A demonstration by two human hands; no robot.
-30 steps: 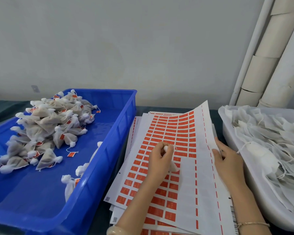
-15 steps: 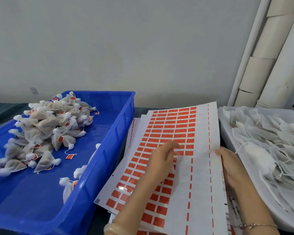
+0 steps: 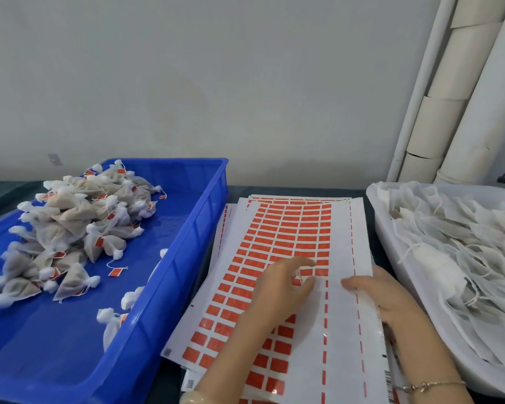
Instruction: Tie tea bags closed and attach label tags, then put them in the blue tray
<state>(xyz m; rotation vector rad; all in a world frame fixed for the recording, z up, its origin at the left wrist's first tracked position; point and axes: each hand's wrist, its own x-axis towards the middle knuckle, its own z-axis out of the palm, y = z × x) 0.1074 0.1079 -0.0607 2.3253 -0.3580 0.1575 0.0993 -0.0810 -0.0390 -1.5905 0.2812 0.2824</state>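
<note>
My left hand [image 3: 280,287] is down on the label sheet [image 3: 341,330], forefinger and thumb curled together right at the last row of labels. A scrap of white mesh peeks out between them: that's the tea bag [image 3: 296,271], pinched there and mostly hidden under my fingers. My right hand [image 3: 382,295] clamps the sheet's right edge, thumb flat on top, and what the fingers are doing beneath I can't see.

The sheet is glossy white backing paper, slightly bowed, with rows of small orange-red rectangular labels [image 3: 286,228] and two dashed red lines running down its bare right side. A wide strip of it is already peeled white. More sheets lie fanned underneath. There's a barcode [image 3: 387,377] along the right margin and a tiny square code [image 3: 167,351] at the lower-left corner; the small print beside them and on the labels is too blurred to read.

Over on my left is the blue tray [image 3: 213,199], hard smooth plastic with ribbed walls. In its far corner is a heap of finished tea bags [image 3: 70,228]: beige fill in gauzy mesh, tops bunched into white tufts, with orange tags on thin strings. A few more lie against the near wall.

On my right is a white tub [image 3: 385,228] full of flat, untied mesh bags [image 3: 455,243] with loose strings. Pale cardboard tubes [image 3: 449,118] lean against the wall behind it. A thin bracelet [image 3: 432,384] sits on my right wrist.
</note>
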